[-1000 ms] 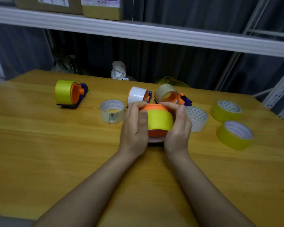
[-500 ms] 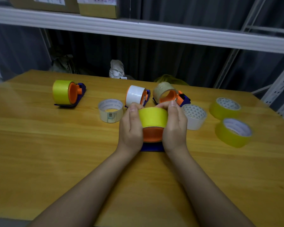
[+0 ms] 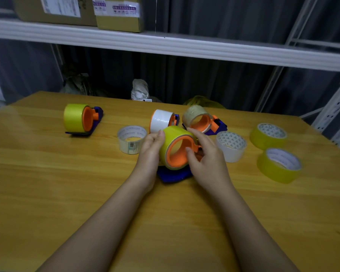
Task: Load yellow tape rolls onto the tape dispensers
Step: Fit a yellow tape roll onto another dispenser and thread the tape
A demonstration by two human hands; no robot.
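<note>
At the middle of a wooden table (image 3: 47, 183), a yellow tape roll (image 3: 174, 137) sits on the orange drum of a blue-based tape dispenser (image 3: 175, 174), its open side tilted toward the viewer. The left hand (image 3: 150, 152) grips the roll's left side with curled fingers. The right hand (image 3: 206, 154) holds its right side, thumb on the orange rim and fingers over the top.

Just behind this dispenser stand two others, close enough to crowd the hands: one loaded with white tape (image 3: 162, 119), one with a clear brownish roll (image 3: 197, 117). Far to its left, a fourth dispenser (image 3: 81, 118) carries yellow tape. A loose clear roll (image 3: 131, 139) lies just left of the left hand. A white roll (image 3: 231, 146) lies just right of the right hand. Farther right lie two loose yellow rolls (image 3: 268, 135) (image 3: 279, 164). Behind the table, a shelf (image 3: 185, 47) holds cardboard boxes (image 3: 118, 13).
</note>
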